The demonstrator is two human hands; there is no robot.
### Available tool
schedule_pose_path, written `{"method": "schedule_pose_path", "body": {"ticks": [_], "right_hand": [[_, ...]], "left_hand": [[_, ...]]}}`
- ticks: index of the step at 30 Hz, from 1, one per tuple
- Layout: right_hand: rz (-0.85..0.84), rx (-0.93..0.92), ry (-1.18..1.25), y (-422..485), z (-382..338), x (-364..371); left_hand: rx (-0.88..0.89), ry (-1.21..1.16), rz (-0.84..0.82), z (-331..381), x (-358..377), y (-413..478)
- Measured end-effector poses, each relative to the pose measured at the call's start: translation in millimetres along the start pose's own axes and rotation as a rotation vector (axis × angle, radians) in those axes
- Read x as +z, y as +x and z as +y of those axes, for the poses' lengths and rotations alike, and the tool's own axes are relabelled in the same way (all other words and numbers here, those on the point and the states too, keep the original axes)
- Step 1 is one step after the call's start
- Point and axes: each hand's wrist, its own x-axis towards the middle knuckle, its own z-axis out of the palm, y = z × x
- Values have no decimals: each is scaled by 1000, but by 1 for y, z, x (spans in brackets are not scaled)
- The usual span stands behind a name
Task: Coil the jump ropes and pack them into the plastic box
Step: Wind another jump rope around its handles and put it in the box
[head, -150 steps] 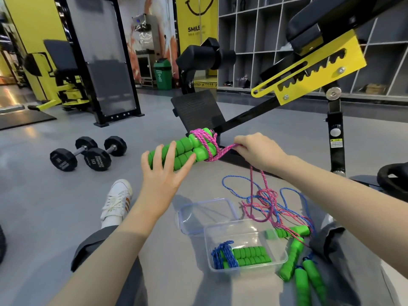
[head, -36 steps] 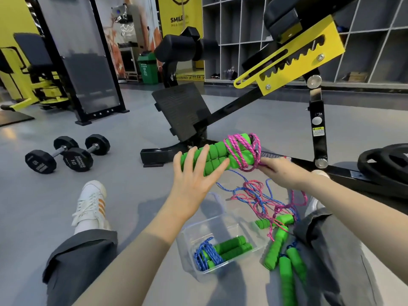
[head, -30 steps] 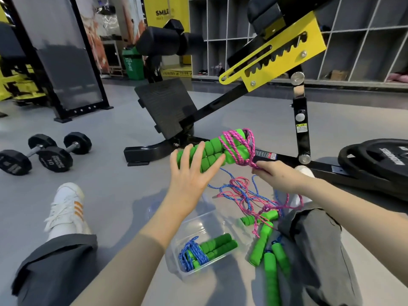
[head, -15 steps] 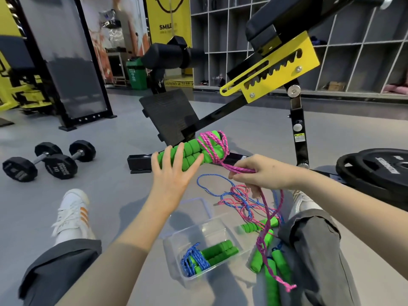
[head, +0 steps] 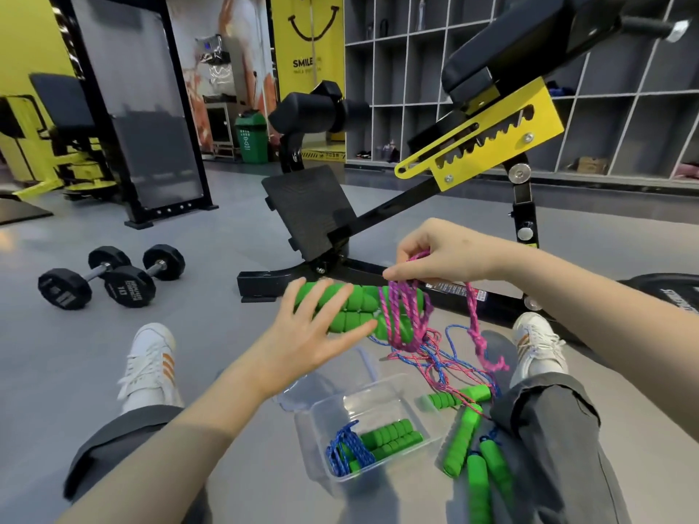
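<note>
I count the ropes first. One pair of green foam handles (head: 351, 310) is in my left hand (head: 306, 342), with the pink rope (head: 403, 315) wound in several loops around its right end. My left fingers are spread and only half closed, so the handles rest against the palm and fingers more than they are squeezed. The two handles lie side by side, with their long axis about horizontal, running left to right across the view.

My right hand (head: 438, 251) is above and to the right, with thumb and fingers pinched together on a strand of the pink rope. The rope's free tail (head: 480, 342) hangs down from it with a knot near the end.

In the clear plastic box (head: 378, 404) on the floor between my legs lies one coiled rope: two green handles (head: 393, 438) together, pointing up to the right, with the blue cord (head: 346, 450) wrapped at their lower left end. The box lid (head: 321, 387) lies just behind it.

Right of the box I count five loose green handles (head: 463, 438) on the floor, against my right leg (head: 548, 429). A tangle of blue and pink cord (head: 446, 364) lies above them, under the held rope.

Farther away stand a black and yellow bench (head: 480, 145) straight ahead, two dumbbells (head: 113, 276) at the left, and a weight plate (head: 673, 293) at the right edge.
</note>
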Motion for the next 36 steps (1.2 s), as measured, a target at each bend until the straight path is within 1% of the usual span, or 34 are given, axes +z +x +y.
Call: {"method": "schedule_pose_path", "body": {"ticks": [5, 9, 13, 14, 16, 18, 19, 20, 21, 23, 24, 25, 27, 28, 31, 34, 36], "right_hand": [[64, -61, 41, 4, -4, 2], [113, -55, 102, 5, 3, 2], [122, 66, 394, 4, 17, 11], [105, 93, 472, 5, 19, 15], [19, 130, 682, 7, 28, 24], [-3, 233, 895, 5, 37, 38], [58, 295, 902, 1, 45, 48], [163, 353, 879, -3, 53, 58], [264, 391, 922, -12, 57, 67], [351, 424, 1106, -17, 63, 80], [344, 381, 1178, -17, 62, 84], [301, 327, 1234, -17, 58, 87], [150, 196, 1269, -17, 49, 94], [101, 155, 1289, -17, 49, 98], [165, 214, 1360, -18, 50, 107], [244, 225, 1339, -18, 49, 110], [257, 214, 1312, -18, 46, 113]], "left_hand": [[-3, -90, 136, 7, -14, 15], [-5, -118, 158, 7, -21, 18], [-58, -143, 207, 7, -29, 27], [-67, -159, 221, 7, -31, 30], [-81, -183, 247, 11, -34, 34], [-117, -196, 268, 14, -36, 37], [-138, -194, 271, 14, -36, 38], [-153, -185, 272, 13, -35, 38], [-161, -175, 268, 12, -34, 37], [-176, -163, 239, 12, -31, 32], [-194, -158, 231, 13, -30, 29], [-222, -155, 231, 15, -28, 27], [-298, -162, 217, 14, -25, 23], [-331, -159, 194, 12, -22, 21], [-381, -124, 124, 3, -15, 14], [-402, -112, 94, 7, -13, 13], [-433, -105, 76, 11, -11, 15]]}}
